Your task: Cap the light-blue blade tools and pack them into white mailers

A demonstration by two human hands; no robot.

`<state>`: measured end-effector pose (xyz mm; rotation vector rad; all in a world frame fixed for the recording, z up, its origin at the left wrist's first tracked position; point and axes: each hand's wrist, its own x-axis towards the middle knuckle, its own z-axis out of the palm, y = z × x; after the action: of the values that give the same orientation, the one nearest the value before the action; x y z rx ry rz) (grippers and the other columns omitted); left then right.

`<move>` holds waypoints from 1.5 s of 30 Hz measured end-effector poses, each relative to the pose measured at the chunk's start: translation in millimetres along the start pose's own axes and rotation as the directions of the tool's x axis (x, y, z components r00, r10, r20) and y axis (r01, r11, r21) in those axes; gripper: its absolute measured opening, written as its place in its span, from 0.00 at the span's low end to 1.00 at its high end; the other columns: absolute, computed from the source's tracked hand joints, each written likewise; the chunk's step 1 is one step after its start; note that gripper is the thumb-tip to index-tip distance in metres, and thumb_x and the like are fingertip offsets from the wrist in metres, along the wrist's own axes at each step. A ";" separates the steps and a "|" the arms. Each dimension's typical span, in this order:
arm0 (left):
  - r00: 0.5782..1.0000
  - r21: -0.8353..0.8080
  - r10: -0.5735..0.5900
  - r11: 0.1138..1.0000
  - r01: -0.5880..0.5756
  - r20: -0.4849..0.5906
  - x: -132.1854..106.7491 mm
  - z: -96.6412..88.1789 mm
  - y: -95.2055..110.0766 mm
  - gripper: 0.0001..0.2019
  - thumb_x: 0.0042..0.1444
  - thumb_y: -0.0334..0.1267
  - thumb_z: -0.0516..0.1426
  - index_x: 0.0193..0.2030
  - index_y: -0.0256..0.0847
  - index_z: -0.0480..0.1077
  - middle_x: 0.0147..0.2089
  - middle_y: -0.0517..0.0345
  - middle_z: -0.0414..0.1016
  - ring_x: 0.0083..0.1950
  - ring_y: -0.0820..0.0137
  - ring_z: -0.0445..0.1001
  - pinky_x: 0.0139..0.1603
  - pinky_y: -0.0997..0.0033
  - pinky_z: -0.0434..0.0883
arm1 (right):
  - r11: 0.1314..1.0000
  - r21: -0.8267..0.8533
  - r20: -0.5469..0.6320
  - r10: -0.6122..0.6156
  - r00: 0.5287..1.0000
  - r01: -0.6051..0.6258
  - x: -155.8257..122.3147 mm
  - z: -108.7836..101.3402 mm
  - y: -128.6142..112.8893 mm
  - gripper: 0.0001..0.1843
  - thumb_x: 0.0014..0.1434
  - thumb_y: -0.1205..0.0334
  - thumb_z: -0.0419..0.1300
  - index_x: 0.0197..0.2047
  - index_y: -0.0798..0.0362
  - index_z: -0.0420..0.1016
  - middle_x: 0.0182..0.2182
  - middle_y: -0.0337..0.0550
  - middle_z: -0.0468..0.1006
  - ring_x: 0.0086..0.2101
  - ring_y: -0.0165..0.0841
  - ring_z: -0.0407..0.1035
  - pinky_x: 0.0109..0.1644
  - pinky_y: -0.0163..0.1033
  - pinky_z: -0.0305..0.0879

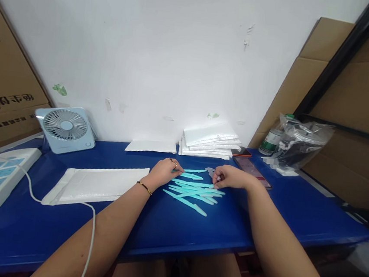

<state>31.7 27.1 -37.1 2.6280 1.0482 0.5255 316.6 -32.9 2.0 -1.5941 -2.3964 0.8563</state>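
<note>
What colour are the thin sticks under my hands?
Light turquoise sticks, clearest in the head view.

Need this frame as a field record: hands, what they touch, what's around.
surface: blue table
work items: loose pile of turquoise plastic sticks, mid-table
left hand: fingertips on the pile's far-left end, grip unclear
right hand: fingertips at the pile's far-right end, grip unclear
left of pile: flat white padded envelope
rear: stack of white envelopes; pale blue desk fan, far left
</note>
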 end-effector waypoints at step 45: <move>0.988 0.009 -0.139 0.990 0.140 -0.073 -3.5 -13.9 12.0 0.13 0.53 0.47 0.55 0.43 0.48 0.73 0.48 0.56 0.72 0.50 0.62 0.67 0.47 0.66 0.63 | 0.989 0.121 -0.103 -0.078 0.992 0.090 -4.3 -3.1 -6.4 0.18 0.47 0.47 0.63 0.33 0.54 0.76 0.31 0.42 0.74 0.31 0.32 0.65 0.33 0.35 0.60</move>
<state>30.8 17.7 -21.0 2.5404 1.2520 0.5871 314.6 -37.2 8.7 -1.4433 -2.2768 0.8735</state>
